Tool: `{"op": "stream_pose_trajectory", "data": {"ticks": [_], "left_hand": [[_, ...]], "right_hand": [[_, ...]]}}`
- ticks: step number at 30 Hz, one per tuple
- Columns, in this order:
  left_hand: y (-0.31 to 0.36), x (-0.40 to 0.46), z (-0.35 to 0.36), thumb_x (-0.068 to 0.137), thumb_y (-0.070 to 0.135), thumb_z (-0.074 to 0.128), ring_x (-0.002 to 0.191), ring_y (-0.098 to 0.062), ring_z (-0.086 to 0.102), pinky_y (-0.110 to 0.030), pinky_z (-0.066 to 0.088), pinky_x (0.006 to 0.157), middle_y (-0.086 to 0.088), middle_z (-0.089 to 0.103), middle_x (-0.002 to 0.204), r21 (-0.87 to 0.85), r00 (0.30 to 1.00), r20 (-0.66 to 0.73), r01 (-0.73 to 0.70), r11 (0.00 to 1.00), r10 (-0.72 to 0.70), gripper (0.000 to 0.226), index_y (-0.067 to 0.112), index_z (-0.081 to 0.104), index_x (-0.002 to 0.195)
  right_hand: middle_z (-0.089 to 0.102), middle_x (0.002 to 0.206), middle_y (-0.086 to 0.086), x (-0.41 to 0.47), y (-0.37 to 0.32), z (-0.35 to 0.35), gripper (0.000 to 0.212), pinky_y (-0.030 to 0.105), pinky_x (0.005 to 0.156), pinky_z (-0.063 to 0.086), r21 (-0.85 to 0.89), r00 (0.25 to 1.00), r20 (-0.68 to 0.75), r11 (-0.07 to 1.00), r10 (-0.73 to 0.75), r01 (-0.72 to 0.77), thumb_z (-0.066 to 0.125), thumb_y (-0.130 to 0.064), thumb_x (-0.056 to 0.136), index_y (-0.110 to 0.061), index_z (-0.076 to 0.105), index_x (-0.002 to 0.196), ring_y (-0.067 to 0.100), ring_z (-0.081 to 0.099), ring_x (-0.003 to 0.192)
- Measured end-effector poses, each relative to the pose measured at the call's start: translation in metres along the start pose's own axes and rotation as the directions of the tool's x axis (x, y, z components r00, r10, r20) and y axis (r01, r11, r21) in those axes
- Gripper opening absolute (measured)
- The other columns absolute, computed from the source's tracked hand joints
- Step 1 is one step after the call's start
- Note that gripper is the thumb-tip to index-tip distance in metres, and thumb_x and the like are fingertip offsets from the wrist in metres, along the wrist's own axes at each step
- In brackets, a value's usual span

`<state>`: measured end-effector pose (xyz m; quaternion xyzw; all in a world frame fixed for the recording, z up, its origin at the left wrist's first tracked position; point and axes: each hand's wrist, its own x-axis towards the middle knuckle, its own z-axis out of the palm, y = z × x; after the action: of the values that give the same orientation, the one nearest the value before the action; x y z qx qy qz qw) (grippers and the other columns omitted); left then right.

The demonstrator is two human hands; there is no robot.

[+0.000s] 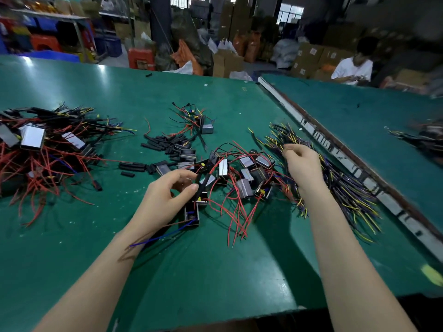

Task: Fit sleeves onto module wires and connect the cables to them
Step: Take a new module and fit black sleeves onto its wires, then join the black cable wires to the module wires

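My left hand (167, 200) has its grip clamped on one module (192, 213), thumb and forefinger pinching the black sleeve (203, 185) that rides up its wires. I hold it low over the worktop (215, 271), just in front of me, so the box hangs under my fingers and the sleeved end points up and to the right, toward the hand that has to bring the cable. A blue wire (163, 236) from the same module trails back across my wrist, out of the way of the joint.

My right hand (303, 164) is over at the bundle of cables (347, 188), the yellow, black and purple ones fanned along the right edge of the worktop. Its fingers are curled down into the near ends of the bundle; I judge I am picking out a single cable, but whether the fingertips have actually closed on one I cannot tell, since they are bent away from view and blurred.

The layout serves the order of work. Bare modules with red wires (242, 173) lie in a loose heap between my hands, within reach of either. The spare sleeves (165, 142) sit just beyond that heap, to the left. Finished pieces, as I take them to be, are piled far left (43, 144), well apart from the raw stock so they don't get mixed in.

What is left for this piece, I'd say, is to bring a cable across and join it at the sleeved end.
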<state>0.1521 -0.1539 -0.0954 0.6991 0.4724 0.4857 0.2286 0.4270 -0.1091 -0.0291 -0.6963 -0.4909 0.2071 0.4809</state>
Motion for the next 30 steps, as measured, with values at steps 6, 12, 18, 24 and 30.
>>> {"op": "stream_pose_trajectory", "data": {"ticks": [6,12,18,24,30], "left_hand": [[0.0,-0.001,0.001,0.084,0.011,0.07,0.075,-0.004,0.06,-0.01,0.044,0.072,0.01,0.067,0.084,-0.027,1.0,-0.004,-0.007,1.0,0.007,0.034,0.042,0.059,0.09],[0.001,-0.001,0.001,0.084,0.01,0.07,0.071,0.003,0.058,-0.004,0.04,0.067,0.011,0.066,0.081,-0.029,1.0,-0.004,-0.006,1.0,0.006,0.028,0.036,0.061,0.091],[0.001,-0.001,0.0,0.084,0.012,0.07,0.071,0.0,0.057,-0.007,0.041,0.067,0.01,0.066,0.083,-0.03,1.0,-0.001,0.008,1.0,-0.008,0.026,0.036,0.061,0.091],[0.003,-0.001,0.0,0.084,0.013,0.07,0.068,-0.001,0.055,-0.009,0.041,0.066,0.01,0.066,0.081,-0.023,1.0,-0.006,0.026,0.999,-0.026,0.031,0.042,0.059,0.087],[0.006,-0.002,0.0,0.083,0.009,0.07,0.07,0.003,0.055,-0.005,0.038,0.064,0.012,0.064,0.079,0.01,0.999,-0.028,0.017,1.0,-0.017,0.027,0.034,0.061,0.087]], "right_hand": [[0.055,0.128,0.018,0.034,0.054,-0.022,0.038,0.044,0.096,0.045,-0.436,0.972,-0.193,0.876,0.133,-0.207,0.044,-0.005,0.092,-0.011,0.056,0.128,0.038,0.047,0.119],[0.062,0.117,0.019,0.045,0.053,-0.03,0.027,0.037,0.078,0.047,-0.552,0.984,-0.075,0.815,0.16,-0.175,0.05,-0.008,0.093,-0.009,0.065,0.115,0.037,0.057,0.102],[0.067,0.101,0.015,0.049,0.045,-0.038,0.024,0.034,0.075,0.047,-0.508,0.983,0.01,0.848,0.183,-0.153,0.06,-0.021,0.093,-0.013,0.069,0.113,0.033,0.059,0.091],[0.063,0.093,0.006,0.04,0.036,-0.036,0.021,0.029,0.073,0.037,-0.371,0.978,-0.146,0.925,-0.149,0.085,0.053,-0.023,0.096,-0.009,0.066,0.105,0.021,0.052,0.081],[0.06,0.087,-0.008,0.024,-0.008,-0.028,0.015,0.022,0.077,0.04,-0.11,0.919,-0.062,0.917,-0.39,0.382,0.057,-0.025,0.096,-0.014,0.061,0.104,0.011,0.055,0.082]]}}
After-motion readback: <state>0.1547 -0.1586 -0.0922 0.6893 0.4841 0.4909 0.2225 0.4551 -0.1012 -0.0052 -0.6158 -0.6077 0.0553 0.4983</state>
